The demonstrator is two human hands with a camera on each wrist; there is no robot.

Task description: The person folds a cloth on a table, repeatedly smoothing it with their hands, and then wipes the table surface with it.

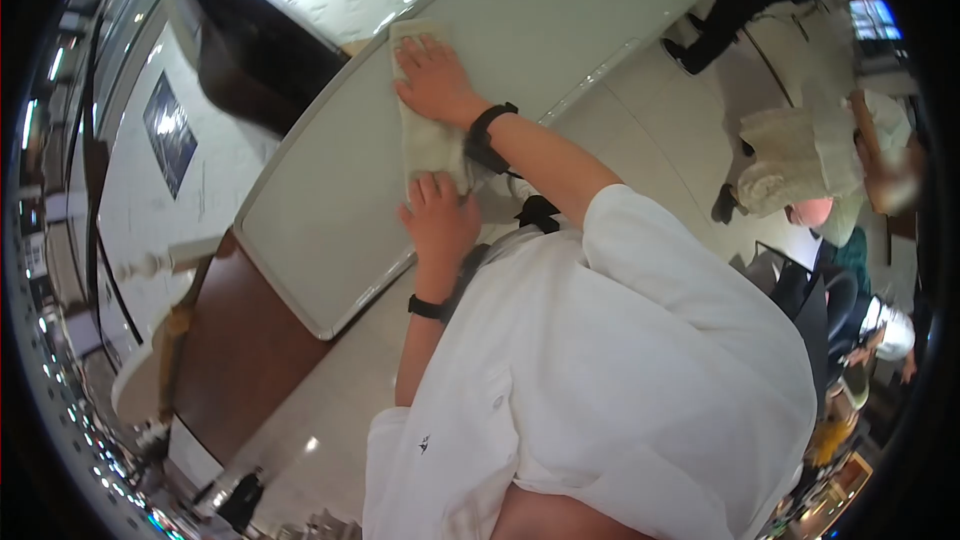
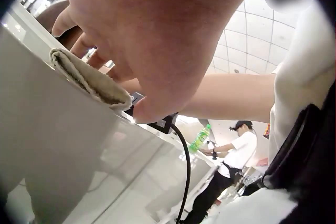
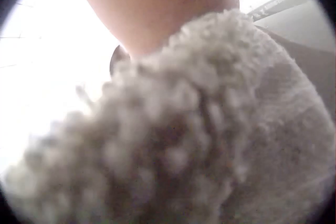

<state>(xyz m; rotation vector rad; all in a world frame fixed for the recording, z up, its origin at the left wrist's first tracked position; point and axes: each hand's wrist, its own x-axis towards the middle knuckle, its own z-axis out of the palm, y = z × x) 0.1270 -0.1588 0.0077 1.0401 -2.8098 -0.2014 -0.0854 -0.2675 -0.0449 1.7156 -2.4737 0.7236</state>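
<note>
A folded cream towel (image 1: pixel 418 145) lies across a pale, glossy tabletop (image 1: pixel 320 225) with a raised rim. My right hand (image 1: pixel 438 82) rests flat on the towel's far part, fingers spread. Nearer my body, my left hand (image 1: pixel 443 225) presses its fingers on the towel's near end. In the left wrist view the towel's layered edge (image 2: pixel 92 79) shows under the left hand's outstretched fingers. Fluffy towel pile (image 3: pixel 157 134) fills much of the right wrist view, below the right hand's side; the right fingers are hidden there. Both wrists wear black bands.
A dark chair (image 1: pixel 260 50) stands against the table's far side. Left of the table is a reddish-brown wooden panel (image 1: pixel 250 340). A person (image 2: pixel 239 153) stands beyond, near a green bottle (image 2: pixel 200 139). A black cable (image 2: pixel 186 176) hangs below my hand.
</note>
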